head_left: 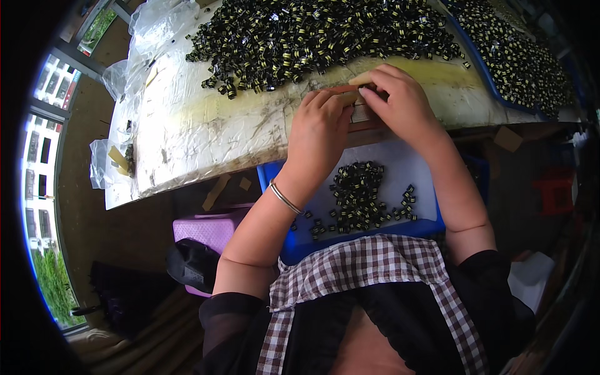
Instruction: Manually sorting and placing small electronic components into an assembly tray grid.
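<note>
At the table's front edge, both my hands meet over a small reddish-orange block (370, 124) with a pale ridged plate on top. My left hand (317, 132) lies on the block's left side, its fingers bent and pressed together. From the right, my right hand (403, 105) pinches with thumb and forefinger close to the left fingertips. A dark bit shows between those fingers, too small to name. Pale yellow covers seem to wrap the forefingertips. Below the hands, a blue tray (299, 253) holds a heap of small black-and-yellow parts (357, 194).
A big pile of similar black-and-yellow parts (312, 37) covers the back of the film-covered table (206, 128). Another blue-rimmed tray (494, 84) full of small parts stands at the far right. Left below are a purple stool (209, 230) and a black object (190, 262).
</note>
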Available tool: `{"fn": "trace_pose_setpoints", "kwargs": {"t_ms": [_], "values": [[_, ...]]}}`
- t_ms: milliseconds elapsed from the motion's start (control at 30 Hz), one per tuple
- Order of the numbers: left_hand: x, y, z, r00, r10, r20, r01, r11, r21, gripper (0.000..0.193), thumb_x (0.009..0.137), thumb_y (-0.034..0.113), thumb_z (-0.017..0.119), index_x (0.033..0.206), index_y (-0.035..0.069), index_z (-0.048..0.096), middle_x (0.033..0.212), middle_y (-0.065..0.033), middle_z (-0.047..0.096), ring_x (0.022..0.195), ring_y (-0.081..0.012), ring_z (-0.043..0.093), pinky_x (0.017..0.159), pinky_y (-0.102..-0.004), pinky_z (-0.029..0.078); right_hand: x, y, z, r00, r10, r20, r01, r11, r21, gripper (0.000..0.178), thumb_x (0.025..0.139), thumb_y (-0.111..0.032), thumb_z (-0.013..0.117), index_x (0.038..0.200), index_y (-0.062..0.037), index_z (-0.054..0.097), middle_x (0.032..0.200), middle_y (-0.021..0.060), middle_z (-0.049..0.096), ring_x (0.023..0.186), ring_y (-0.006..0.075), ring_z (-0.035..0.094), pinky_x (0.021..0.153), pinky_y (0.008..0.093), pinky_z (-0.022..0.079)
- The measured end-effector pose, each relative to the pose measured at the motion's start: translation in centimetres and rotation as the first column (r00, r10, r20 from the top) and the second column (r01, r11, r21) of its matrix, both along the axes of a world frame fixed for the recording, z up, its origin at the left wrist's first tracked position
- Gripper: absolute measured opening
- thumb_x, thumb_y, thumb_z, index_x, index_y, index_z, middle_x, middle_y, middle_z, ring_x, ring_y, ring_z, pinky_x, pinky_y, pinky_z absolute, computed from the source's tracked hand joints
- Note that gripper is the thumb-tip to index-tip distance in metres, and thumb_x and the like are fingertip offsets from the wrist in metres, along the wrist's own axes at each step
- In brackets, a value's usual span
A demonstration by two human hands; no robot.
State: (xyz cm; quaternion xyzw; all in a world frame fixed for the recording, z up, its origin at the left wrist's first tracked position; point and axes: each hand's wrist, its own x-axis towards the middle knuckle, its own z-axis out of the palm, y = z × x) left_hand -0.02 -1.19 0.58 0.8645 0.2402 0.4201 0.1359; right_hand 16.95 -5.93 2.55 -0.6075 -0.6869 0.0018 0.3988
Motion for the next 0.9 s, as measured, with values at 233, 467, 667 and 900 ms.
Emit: {"fn": "trace_pose_setpoints", "kwargs": {"t_ms": [233,467,667,900], "values": [[0.2,0.1,-0.1,0.998,0.012,0.054,-0.014,0.999,0.048,0.016,0.084,0.006,0.061,0.099,0.006,0.066,0.090,-0.0117,0.066,0.082,-0.0314,0.061,0.075,-0.0402,0.050,-0.4,-0.2,-0.3,0.996,-0.026,-0.087,0.021,0.999,-0.049,0.012,0.082,-0.007,0.068,0.093,-0.0022,0.066,0.082,0.0083,0.063,0.076,0.0225,0.062,0.068,0.0332,0.050],[0.3,3.1,1.8,0.975,0.217,0.051,-0.202,0.957,-0.210,0.026,0.092,0.017,0.060,0.116,0.009,0.064,0.066,-0.0107,0.064,0.061,-0.0310,0.063,0.057,-0.0387,0.050,-0.5,-0.4,0.1,0.955,0.138,-0.264,-0.194,0.961,-0.199,0.013,0.081,-0.001,0.070,0.093,0.0010,0.067,0.086,0.0070,0.066,0.082,0.0160,0.063,0.076,0.0276,0.050],[1.1,3.4,0.4,0.951,0.299,-0.077,-0.299,0.954,0.013,0.011,0.086,0.016,0.064,0.088,0.006,0.058,0.088,-0.0135,0.062,0.085,-0.0316,0.060,0.072,-0.0414,0.049,-0.3,-0.2,-0.3,0.960,0.164,-0.227,-0.217,0.948,-0.234,0.012,0.080,0.000,0.070,0.091,0.0011,0.067,0.090,0.0078,0.066,0.085,0.0174,0.063,0.079,0.0285,0.050],[1.6,3.1,0.7,0.973,0.230,0.014,-0.229,0.971,-0.063,0.010,0.087,0.014,0.061,0.091,0.006,0.061,0.089,-0.0120,0.060,0.083,-0.0330,0.060,0.073,-0.0429,0.049,-0.6,-0.8,-0.9,0.947,0.173,-0.269,-0.197,0.978,-0.065,0.013,0.080,-0.001,0.070,0.092,0.0001,0.067,0.090,0.0079,0.066,0.084,0.0186,0.063,0.079,0.0292,0.049]]}}
